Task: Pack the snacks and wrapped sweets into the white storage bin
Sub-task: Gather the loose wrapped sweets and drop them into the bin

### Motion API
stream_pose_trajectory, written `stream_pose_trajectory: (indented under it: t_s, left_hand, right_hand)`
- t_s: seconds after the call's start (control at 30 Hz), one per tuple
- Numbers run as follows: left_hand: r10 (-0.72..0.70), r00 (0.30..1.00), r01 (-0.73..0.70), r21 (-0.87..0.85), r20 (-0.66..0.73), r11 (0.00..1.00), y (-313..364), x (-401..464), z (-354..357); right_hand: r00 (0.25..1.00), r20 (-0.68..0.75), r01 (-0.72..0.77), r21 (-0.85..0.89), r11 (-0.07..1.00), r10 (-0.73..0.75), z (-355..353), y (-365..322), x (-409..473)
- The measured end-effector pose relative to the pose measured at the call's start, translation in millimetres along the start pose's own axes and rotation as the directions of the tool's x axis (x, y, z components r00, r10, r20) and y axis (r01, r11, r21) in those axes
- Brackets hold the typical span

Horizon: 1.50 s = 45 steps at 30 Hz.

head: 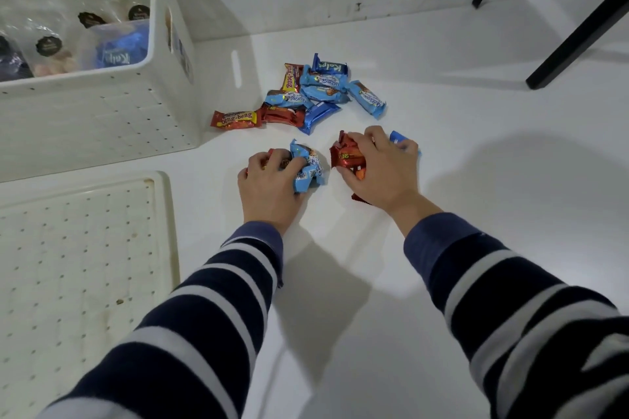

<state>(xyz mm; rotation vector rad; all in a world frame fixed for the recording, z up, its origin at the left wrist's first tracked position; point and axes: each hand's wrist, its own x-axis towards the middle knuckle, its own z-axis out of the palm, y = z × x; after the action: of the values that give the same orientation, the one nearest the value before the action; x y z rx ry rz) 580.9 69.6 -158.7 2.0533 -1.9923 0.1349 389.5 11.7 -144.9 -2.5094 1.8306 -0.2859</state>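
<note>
My left hand [269, 180] grips a bunch of wrapped snacks on the white floor, a light blue wrapper [308, 165] sticking out to its right. My right hand [381, 167] grips another bunch, with red wrappers [347, 155] at its left and a blue one [400, 139] behind its fingers. A loose pile of blue and red snack bars [316, 92] lies just beyond both hands. The white storage bin [102, 105] stands at the upper left, holding clear bagged sweets and a blue packet [122, 51].
The bin's perforated white lid [81, 265] lies flat at the lower left, beside my left arm. A white wall runs along the back. Black furniture legs [578, 27] stand at the upper right.
</note>
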Motion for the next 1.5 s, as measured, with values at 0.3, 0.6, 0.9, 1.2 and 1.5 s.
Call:
stream_pose_trajectory:
  t_s: [0.3, 0.6, 0.9, 1.2, 1.5]
  left_hand:
    - [0.023, 0.999, -0.022, -0.027, 0.036, 0.999, 3.2, -26.7, -12.0]
    - [0.016, 0.998, -0.01, -0.095, 0.06, 0.995, 12.8, -46.3, -19.4]
    - [-0.134, 0.986, 0.147, -0.145, 0.094, 0.978, 27.3, -60.9, -45.0]
    - [-0.249, 0.968, 0.246, -0.114, -0.014, 0.963, 24.3, -67.7, -105.1]
    - [-0.313, 0.91, 0.292, -0.113, -0.272, 0.95, -29.8, -45.3, -220.4]
  right_hand:
    - [0.999, 0.031, -0.017, -0.039, 0.999, 0.018, -4.5, -9.1, -30.7]
    - [0.99, 0.024, 0.137, 0.048, 0.989, -0.138, -9.0, -12.4, -56.7]
    - [0.991, 0.119, 0.044, 0.171, 0.984, -0.065, -34.2, -8.9, -60.7]
    - [0.996, 0.015, 0.082, 0.183, 0.98, -0.086, -106.1, -22.6, -54.2]
    - [0.947, -0.201, 0.288, 0.191, 0.938, -0.25, -202.3, -113.4, -12.3]
